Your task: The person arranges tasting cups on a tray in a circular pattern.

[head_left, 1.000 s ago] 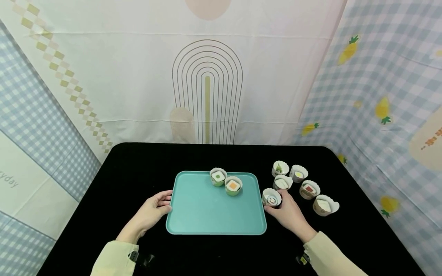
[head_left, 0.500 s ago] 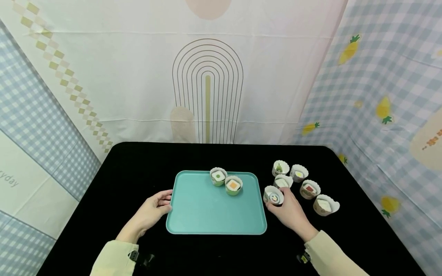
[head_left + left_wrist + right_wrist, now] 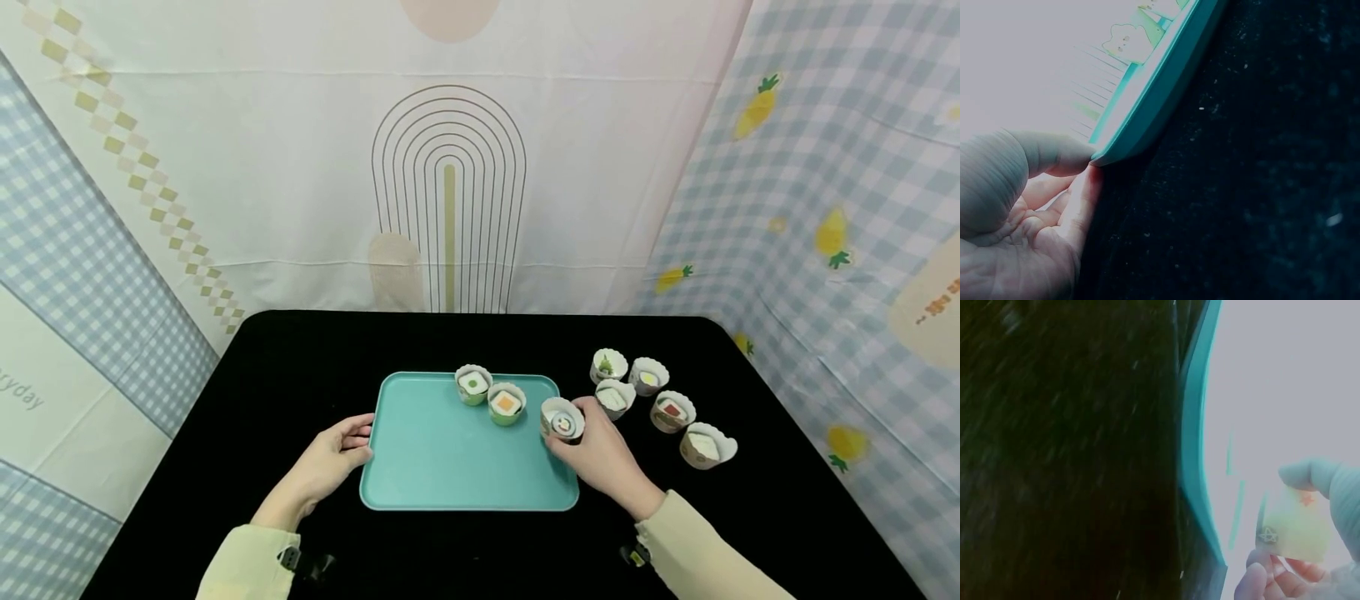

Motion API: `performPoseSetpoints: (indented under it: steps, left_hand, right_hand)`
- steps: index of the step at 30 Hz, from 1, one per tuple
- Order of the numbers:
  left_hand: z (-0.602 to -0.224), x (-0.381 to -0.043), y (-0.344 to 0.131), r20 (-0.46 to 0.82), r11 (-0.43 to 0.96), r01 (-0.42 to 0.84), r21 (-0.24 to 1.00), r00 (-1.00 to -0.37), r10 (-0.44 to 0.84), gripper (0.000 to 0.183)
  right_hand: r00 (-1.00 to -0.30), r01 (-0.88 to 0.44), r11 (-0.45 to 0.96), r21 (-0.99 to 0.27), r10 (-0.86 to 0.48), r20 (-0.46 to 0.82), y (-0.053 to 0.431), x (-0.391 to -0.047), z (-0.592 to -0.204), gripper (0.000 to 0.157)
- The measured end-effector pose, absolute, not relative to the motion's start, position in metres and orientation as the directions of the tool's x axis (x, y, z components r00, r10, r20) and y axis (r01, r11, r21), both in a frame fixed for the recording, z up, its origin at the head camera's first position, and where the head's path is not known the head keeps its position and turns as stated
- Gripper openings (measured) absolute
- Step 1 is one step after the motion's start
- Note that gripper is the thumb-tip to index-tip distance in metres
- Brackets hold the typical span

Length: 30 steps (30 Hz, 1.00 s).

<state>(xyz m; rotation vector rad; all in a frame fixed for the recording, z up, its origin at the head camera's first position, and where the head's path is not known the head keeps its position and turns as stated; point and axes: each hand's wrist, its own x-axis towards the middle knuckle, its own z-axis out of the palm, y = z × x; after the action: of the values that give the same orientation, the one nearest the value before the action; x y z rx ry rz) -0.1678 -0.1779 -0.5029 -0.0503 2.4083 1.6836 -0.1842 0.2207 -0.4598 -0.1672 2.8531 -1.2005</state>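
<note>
My right hand (image 3: 603,450) pinches a paper baking cup (image 3: 550,417) between thumb and fingers, over the right edge of the turquoise tray (image 3: 465,475). A round pale insert with a small face-like picture shows inside this cup. Seen from the right wrist, the held cup (image 3: 1297,525) carries star prints on its side. My left hand (image 3: 327,461) is at the tray's left edge; in the left wrist view its thumb (image 3: 1063,156) and a finger pinch the rim. Toward the tray's back stand two green cups, one with a green-dotted insert (image 3: 473,383), the other with an orange square (image 3: 507,404).
Several more paper cups stand on the black table (image 3: 315,350) right of the tray, among them one with a small tree picture (image 3: 609,367) and one with a red square (image 3: 672,412). Patterned curtains (image 3: 585,167) hang behind the table and along both sides.
The right hand has lifted the cup slightly and carried it left, from beside the tray to over its right edge. The left hand and the tray stay where they were.
</note>
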Motion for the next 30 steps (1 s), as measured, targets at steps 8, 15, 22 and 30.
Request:
performPoseSetpoints:
  steps: [8,15,22,30]
  left_hand:
    - [-0.502,-0.168,-0.178,-0.190,0.340,-0.150,0.928,-0.978,0.087,0.052]
    - [-0.502,-0.168,-0.179,-0.191,0.340,-0.149,0.929,-0.977,0.092,0.053]
    - [-0.503,-0.169,-0.179,-0.190,0.335,-0.149,0.931,-0.977,0.095,0.052]
    - [-0.503,-0.168,-0.179,-0.193,0.333,-0.150,0.931,-0.976,0.100,0.052]
  right_hand:
    - [-0.993,-0.071,0.704,-0.707,-0.120,-0.019,0.199,-0.186,-0.466,0.055]
    - [-0.990,-0.115,0.746,-0.656,-0.142,0.012,0.186,-0.185,-0.473,0.050]
    - [-0.988,-0.119,0.753,-0.648,-0.156,0.000,0.180,-0.183,-0.476,0.050]
    - [-0.985,-0.125,0.751,-0.648,-0.171,-0.008,0.177,-0.183,-0.479,0.049]
